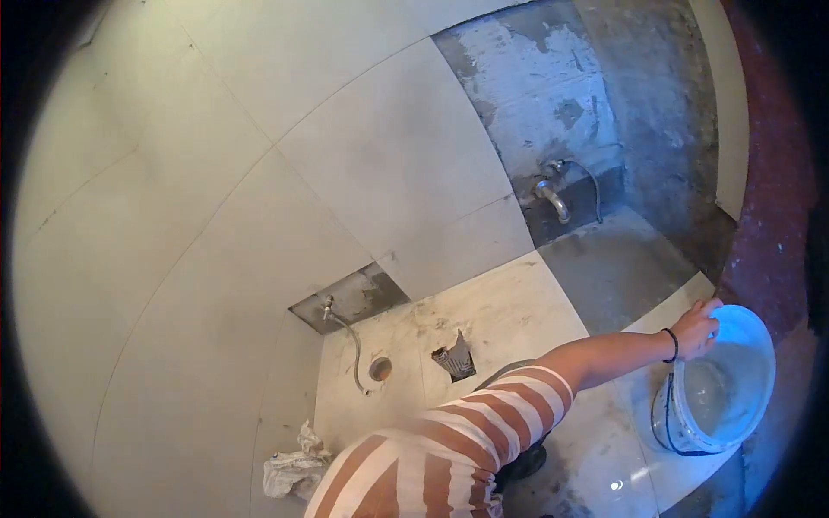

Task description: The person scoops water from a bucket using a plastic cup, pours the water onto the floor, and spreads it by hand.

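Note:
My left hand (695,330) reaches across to the right, with a dark band at the wrist. Its fingers are closed over the upper left rim of a pale plastic bucket (753,371). The bucket tilts, so its mouth and greyish inside show. A dark thin handle hangs down on its near left side. My striped sleeve (509,406) fills the lower middle. My right hand is out of view.
A bent metal tap (553,203) and a hose stand out from the bare wall patch. Another small tap (328,306) has a grey hose (357,354). The tiled floor holds a round hole (380,369) and a square opening (458,363). A crumpled white sack (296,466) lies lower left.

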A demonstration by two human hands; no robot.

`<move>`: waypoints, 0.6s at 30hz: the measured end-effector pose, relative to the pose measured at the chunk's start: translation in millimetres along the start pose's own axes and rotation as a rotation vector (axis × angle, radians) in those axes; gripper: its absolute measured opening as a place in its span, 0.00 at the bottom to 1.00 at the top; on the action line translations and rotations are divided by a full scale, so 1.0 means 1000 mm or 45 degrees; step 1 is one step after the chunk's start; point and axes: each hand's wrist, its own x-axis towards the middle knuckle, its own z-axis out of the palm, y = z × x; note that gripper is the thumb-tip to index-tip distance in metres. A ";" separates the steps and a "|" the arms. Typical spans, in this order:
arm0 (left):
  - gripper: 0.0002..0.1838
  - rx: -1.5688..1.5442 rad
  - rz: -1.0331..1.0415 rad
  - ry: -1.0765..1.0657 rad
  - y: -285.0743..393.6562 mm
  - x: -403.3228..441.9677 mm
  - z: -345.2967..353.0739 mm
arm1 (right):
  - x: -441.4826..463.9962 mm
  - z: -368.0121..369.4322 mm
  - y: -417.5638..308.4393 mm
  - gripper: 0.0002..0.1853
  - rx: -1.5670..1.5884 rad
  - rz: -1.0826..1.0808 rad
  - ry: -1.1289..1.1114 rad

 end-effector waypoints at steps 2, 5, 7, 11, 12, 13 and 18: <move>0.05 -0.030 -0.037 -0.033 -0.002 0.001 0.003 | 0.002 0.032 -0.008 0.38 0.509 -0.545 1.350; 0.06 0.004 -0.005 0.035 -0.004 0.002 0.010 | 0.000 0.018 -0.008 0.35 0.388 -0.547 0.734; 0.07 0.034 -0.002 0.009 -0.007 0.003 0.013 | 0.007 0.002 -0.010 0.37 0.532 -0.469 0.500; 0.10 0.034 -0.026 0.004 -0.007 0.004 0.017 | 0.029 -0.020 0.012 0.41 1.049 -0.398 0.391; 0.12 0.056 -0.059 -0.023 -0.004 0.003 0.015 | 0.036 -0.026 0.025 0.42 1.204 -0.386 0.386; 0.14 0.070 -0.092 -0.054 0.000 0.003 0.012 | 0.035 -0.046 0.037 0.42 1.338 -0.378 0.392; 0.19 0.047 -0.064 -0.052 -0.003 0.005 0.012 | 0.051 -0.160 0.114 0.48 1.490 -0.412 0.481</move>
